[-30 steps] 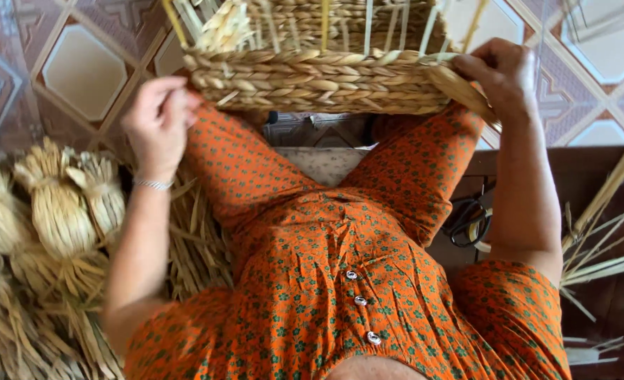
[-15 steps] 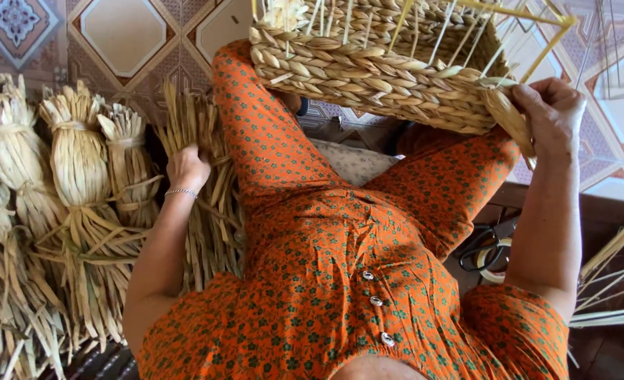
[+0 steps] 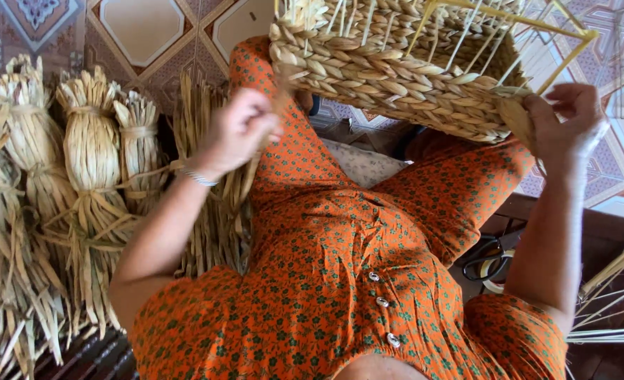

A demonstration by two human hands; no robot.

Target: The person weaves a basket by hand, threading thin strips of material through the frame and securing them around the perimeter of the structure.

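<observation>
Woven basket [image 3: 403, 77] in progress, seen from above the weaver's lap. The basket rests tilted on the knees of a seated person in an orange flowered garment [image 3: 326, 281], its lower wall already built up in several dense rows of plaited straw, while the yellow wire frame [image 3: 509, 17] stands bare above the last row, so the upper part of the wall is, by this evidence, not yet woven. The right hand [image 3: 565, 119] is at the basket's near right corner, fingers closed around the flat end of a braided strand [image 3: 516, 119] that lies against the wall. The left hand [image 3: 238, 130] is raised beside the left thigh, just short of the basket's left end, clenched on a thin bunch of loose straw [image 3: 245, 183] that hangs below the fist; whether it pinches one blade or several cannot be told, since the hand is blurred. Tied sheaves of dried straw [image 3: 90, 155] lie on the floor to the left, well apart from the basket, with more loose blades [image 3: 210, 232] between them and the leg. Scissors [image 3: 488, 257] lie by the right hip, untouched; thin rods [image 3: 607, 317] fan out at far right. The floor is patterned tile [image 3: 143, 28]. Judged from the bare frame, roughly the lower half of the wall is complete.
</observation>
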